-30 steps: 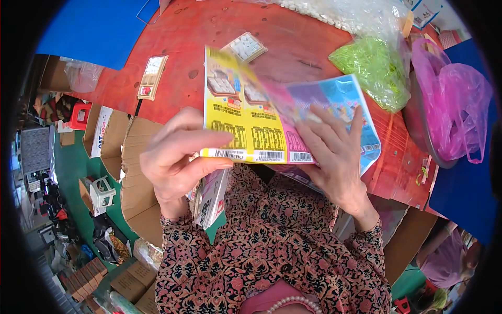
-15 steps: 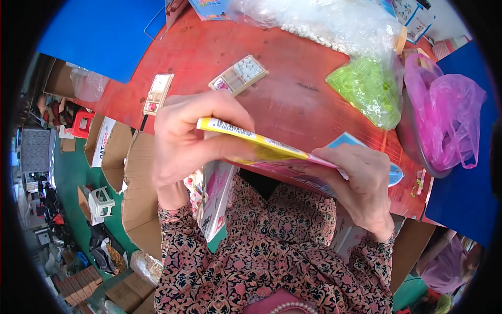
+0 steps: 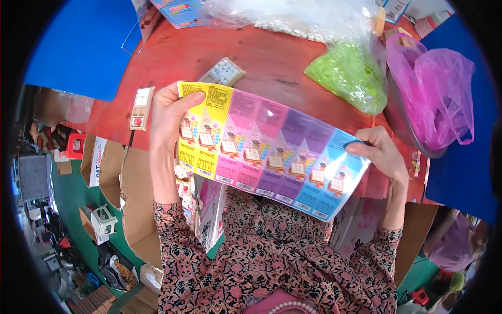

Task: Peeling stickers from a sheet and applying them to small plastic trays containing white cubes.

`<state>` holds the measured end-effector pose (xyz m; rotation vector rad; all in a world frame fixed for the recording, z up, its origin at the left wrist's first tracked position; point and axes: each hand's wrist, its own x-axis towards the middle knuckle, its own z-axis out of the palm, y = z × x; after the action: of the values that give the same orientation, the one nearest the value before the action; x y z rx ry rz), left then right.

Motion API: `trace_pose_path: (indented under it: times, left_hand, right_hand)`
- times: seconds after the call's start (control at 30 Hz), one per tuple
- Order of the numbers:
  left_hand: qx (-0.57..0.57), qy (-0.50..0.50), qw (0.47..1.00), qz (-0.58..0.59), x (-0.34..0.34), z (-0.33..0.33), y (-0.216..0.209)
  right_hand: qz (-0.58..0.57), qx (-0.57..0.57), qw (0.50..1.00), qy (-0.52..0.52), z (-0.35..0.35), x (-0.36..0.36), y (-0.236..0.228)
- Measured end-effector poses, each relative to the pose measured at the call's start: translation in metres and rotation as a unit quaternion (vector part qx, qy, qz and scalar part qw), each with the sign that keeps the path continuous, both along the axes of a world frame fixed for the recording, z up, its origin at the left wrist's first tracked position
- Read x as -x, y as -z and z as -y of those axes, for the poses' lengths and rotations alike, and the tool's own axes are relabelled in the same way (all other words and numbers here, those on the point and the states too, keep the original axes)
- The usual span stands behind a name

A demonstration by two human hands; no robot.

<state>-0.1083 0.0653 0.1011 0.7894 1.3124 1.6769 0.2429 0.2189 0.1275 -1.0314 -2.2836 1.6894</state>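
Left hand [image 3: 168,116] and right hand [image 3: 386,153] pinch the sheet [image 3: 267,144] at ten and three o'clock. Gentle, even tension should prevent creases.

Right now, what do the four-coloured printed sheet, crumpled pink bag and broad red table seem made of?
Four-coloured printed sheet: probably coated paper; it bows and shows a pale sheen.
Crumpled pink bag: thin, glossy plastic film, translucent with creases.
Broad red table: perhaps stained or painted wood, given dark knot-like spots; a printed covering is possible.

left fingers [image 3: 194,99] partly hidden behind printed sheet [image 3: 264,141], tray [image 3: 226,71] partly covered, clear bag [image 3: 324,17] cropped
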Motion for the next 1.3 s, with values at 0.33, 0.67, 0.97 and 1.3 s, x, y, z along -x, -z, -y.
trace_pose_path:
  times: [0.33,0.67,0.97,1.3]
  left_hand:
    - [0.18,-0.062,0.882,-0.432,-0.012,-0.037,0.041]
    - [0.075,0.346,0.813,-0.463,-0.095,-0.088,0.027]
    - [0.118,0.346,0.852,-0.375,-0.083,-0.073,0.027]
    - [0.115,0.329,0.874,-0.339,-0.083,-0.055,0.028]
  right_hand:
    - [-0.058,0.063,0.996,0.013,-0.017,-0.026,0.053]
    - [-0.088,0.056,0.994,-0.01,-0.021,-0.01,0.045]
    - [-0.079,0.087,0.992,0.053,-0.029,-0.035,0.05]
    - [-0.167,0.092,0.981,0.034,-0.009,-0.018,0.057]
